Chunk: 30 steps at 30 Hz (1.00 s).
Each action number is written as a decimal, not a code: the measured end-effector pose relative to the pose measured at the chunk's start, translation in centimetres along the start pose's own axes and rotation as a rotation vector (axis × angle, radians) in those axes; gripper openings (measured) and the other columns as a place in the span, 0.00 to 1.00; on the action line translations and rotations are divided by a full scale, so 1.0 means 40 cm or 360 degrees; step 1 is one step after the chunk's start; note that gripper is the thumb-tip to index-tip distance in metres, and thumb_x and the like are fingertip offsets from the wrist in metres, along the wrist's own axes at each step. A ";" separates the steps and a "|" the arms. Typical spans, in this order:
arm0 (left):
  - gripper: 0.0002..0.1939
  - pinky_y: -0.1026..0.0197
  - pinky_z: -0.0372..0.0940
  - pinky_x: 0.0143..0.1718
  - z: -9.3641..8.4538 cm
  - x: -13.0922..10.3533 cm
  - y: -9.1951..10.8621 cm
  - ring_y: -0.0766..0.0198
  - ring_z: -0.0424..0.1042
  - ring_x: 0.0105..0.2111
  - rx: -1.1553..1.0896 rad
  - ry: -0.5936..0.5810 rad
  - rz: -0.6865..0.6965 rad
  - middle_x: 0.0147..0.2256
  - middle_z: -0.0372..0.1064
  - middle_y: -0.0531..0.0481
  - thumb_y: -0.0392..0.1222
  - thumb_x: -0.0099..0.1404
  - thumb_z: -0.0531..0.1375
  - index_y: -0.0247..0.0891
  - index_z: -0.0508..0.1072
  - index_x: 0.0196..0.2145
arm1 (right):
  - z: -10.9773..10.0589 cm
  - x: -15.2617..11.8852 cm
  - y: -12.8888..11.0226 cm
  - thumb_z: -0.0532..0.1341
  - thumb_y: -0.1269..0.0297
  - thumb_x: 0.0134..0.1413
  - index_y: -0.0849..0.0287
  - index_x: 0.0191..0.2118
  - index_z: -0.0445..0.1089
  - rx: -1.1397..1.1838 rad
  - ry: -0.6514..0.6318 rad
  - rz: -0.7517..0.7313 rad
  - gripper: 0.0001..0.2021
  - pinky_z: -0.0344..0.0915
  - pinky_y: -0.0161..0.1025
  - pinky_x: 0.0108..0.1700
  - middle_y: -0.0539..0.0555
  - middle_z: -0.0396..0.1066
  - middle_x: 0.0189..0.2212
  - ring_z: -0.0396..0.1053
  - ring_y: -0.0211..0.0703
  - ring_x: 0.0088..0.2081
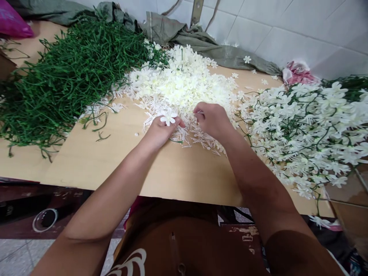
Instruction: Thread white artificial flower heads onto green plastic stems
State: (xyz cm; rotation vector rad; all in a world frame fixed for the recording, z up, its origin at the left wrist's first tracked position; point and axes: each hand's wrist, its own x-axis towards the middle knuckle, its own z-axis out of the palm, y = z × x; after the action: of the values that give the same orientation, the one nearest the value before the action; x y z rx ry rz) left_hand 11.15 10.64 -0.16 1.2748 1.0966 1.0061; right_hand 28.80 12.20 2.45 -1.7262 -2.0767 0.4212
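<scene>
A white artificial flower (168,117) faces up between the fingers of my left hand (160,133), which is closed on it. To its right, my right hand (213,119) is curled in a pinch. A thin whitish sliver shows at its fingertips, too small to name for certain. Both hands hover over a scatter of thin white sticks (181,133). Right behind them rises a heap of loose white flower heads (192,82). A short green stem piece (176,141) lies just below my left hand.
Green plastic stems (74,69) are heaped at the left. Finished-looking white flowers on green stems (313,126) pile up at the right, some over the table edge. Grey-green cloth (224,53) runs along the tiled wall. A pink bag (14,21) sits at the far left corner.
</scene>
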 end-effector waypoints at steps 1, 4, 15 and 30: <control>0.15 0.65 0.56 0.24 0.001 0.001 -0.001 0.69 0.60 0.21 -0.0007 0.0022 -0.0002 0.18 0.63 0.55 0.53 0.54 0.67 0.37 0.75 0.25 | -0.013 -0.005 0.009 0.59 0.75 0.52 0.58 0.29 0.68 0.0267 0.0006 0.0006 0.05 0.63 0.43 0.35 0.52 0.70 0.23 0.68 0.41 0.27; 0.13 0.62 0.63 0.32 0.009 0.004 -0.009 0.66 0.68 0.28 -0.0080 0.0036 -0.0006 0.26 0.72 0.52 0.47 0.52 0.67 0.35 0.77 0.31 | -0.034 -0.023 0.025 0.62 0.65 0.52 0.57 0.32 0.68 0.1013 -0.0107 0.0029 0.03 0.65 0.39 0.33 0.48 0.70 0.22 0.67 0.36 0.26; 0.23 0.61 0.62 0.32 0.031 0.011 -0.029 0.67 0.65 0.26 -0.0249 -0.0024 -0.0088 0.21 0.65 0.56 0.52 0.41 0.73 0.36 0.69 0.27 | 0.049 -0.048 0.017 0.73 0.55 0.34 0.60 0.30 0.73 0.1739 -0.0250 0.0326 0.17 0.62 0.33 0.29 0.45 0.66 0.21 0.61 0.30 0.24; 0.11 0.65 0.56 0.27 0.036 0.001 -0.005 0.70 0.59 0.24 0.0093 0.0227 0.0038 0.22 0.60 0.57 0.37 0.54 0.65 0.37 0.65 0.23 | 0.018 -0.095 -0.021 0.63 0.66 0.52 0.58 0.31 0.70 0.0791 0.0293 0.0010 0.02 0.63 0.39 0.35 0.49 0.69 0.26 0.63 0.36 0.29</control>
State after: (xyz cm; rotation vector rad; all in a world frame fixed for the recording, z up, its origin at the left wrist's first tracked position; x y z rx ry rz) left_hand 12.57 10.35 -0.40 1.2808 1.2297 1.1035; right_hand 28.32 8.35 1.80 -1.4147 -1.6599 0.6849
